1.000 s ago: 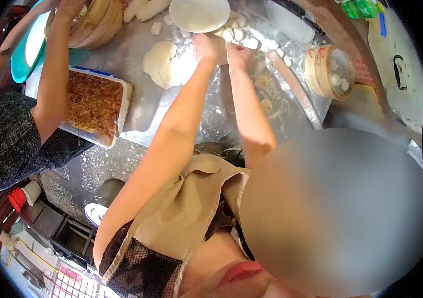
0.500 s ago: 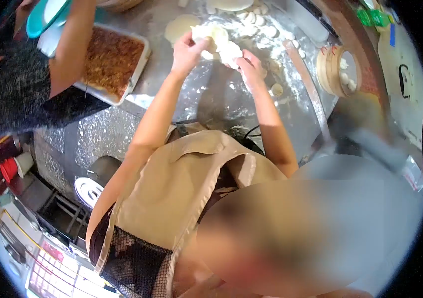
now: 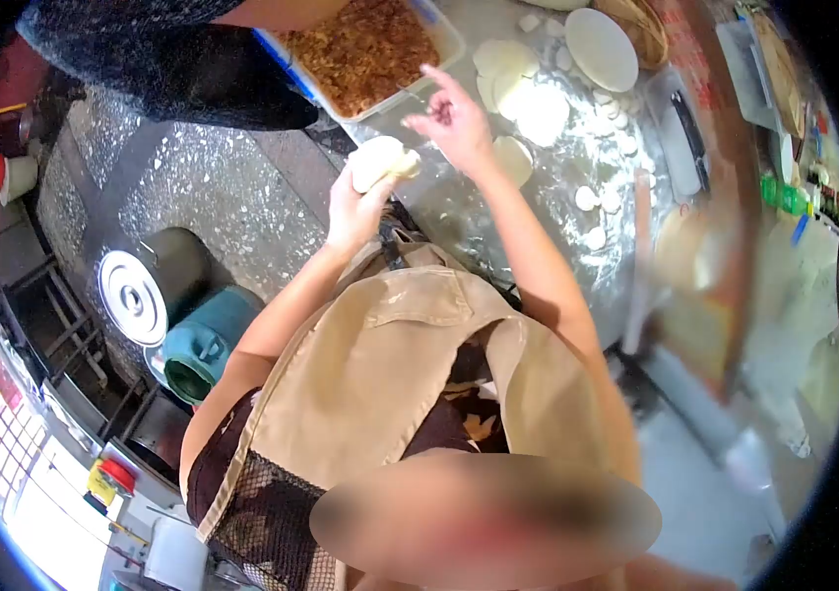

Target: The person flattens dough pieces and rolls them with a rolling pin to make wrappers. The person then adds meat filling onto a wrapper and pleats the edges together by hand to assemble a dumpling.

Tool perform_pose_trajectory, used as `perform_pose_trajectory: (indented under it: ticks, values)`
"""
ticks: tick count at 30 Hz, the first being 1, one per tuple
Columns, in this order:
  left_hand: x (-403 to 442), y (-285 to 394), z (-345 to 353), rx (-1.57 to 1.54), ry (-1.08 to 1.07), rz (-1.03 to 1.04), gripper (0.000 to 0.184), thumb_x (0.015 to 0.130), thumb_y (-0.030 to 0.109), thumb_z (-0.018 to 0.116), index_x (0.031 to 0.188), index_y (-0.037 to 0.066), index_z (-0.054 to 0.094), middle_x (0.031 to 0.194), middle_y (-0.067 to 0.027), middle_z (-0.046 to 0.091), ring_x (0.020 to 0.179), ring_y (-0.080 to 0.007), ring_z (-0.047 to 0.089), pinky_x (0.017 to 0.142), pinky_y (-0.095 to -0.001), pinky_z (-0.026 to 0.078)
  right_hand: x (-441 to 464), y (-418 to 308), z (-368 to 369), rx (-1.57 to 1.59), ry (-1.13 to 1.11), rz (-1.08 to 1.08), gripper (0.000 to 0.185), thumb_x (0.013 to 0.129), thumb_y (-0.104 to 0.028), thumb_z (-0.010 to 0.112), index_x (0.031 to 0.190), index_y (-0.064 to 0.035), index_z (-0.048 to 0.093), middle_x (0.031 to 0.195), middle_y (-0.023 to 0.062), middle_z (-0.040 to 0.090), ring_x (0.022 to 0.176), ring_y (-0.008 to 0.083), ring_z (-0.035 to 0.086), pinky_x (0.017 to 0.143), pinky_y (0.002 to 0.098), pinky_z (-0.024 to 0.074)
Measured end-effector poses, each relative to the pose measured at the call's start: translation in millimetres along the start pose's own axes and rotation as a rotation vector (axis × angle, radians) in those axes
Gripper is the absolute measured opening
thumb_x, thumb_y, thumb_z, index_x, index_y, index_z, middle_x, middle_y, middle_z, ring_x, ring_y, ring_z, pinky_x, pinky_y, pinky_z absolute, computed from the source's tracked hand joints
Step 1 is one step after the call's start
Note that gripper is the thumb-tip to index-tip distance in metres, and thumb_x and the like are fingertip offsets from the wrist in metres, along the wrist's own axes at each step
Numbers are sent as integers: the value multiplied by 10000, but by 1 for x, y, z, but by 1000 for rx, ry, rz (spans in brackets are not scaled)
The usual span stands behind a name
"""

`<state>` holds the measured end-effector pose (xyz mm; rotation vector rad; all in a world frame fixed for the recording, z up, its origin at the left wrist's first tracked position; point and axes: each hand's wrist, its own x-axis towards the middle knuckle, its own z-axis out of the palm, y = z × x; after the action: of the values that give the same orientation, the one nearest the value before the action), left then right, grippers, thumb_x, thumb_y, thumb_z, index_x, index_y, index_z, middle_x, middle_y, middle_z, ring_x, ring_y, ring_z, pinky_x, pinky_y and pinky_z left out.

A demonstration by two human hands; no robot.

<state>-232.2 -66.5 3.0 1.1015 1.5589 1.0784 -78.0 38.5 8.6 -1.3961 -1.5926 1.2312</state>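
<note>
My left hand [image 3: 354, 215] is closed around a pale lump of dough [image 3: 378, 164], in front of the tray's near edge. My right hand [image 3: 456, 126] is beside the corner of the tray of brown filling [image 3: 365, 54], index finger and thumb stretched apart. A thin dark stick shows by its fingers at the tray's edge; whether they touch it is unclear. Flat dough rounds [image 3: 511, 161] lie on the metal table [image 3: 459, 212] to the right of that hand. Smaller dough pieces [image 3: 587, 198] are scattered farther right in flour.
Another person's dark-clothed body [image 3: 173, 64] and arm are at the upper left, against the tray. A white bowl [image 3: 602, 49] stands at the back. A long wooden strip [image 3: 640, 261] lies at the right. A lidded pot [image 3: 134, 295] and a teal container [image 3: 205, 340] are at the lower left.
The view has turned, bringing the tray nearer the middle. My hands, earlier both on the dough, have separated; the left keeps it and the right has opened and moved to the tray.
</note>
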Motion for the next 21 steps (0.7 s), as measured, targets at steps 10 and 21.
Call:
perform_pose_trajectory:
  ticks: [10,21]
  values:
    - [4,-4,-63,136,86,74,257,918,101,435,1134,51,565,1035,-54,594,929,-148,555,839,-261,420,11,-30,17,-170,79,-399,147,844,-108,587,936,-43,681,873,117,671,712,216,656,666,283,526]
    - [31,-3,-79,-1014,32,-239,394,837,95,599,1193,-12,468,1141,-114,576,1048,-225,570,915,-351,454,19,-9,18,58,34,-70,188,888,-142,569,924,14,667,787,77,669,714,122,615,657,240,496]
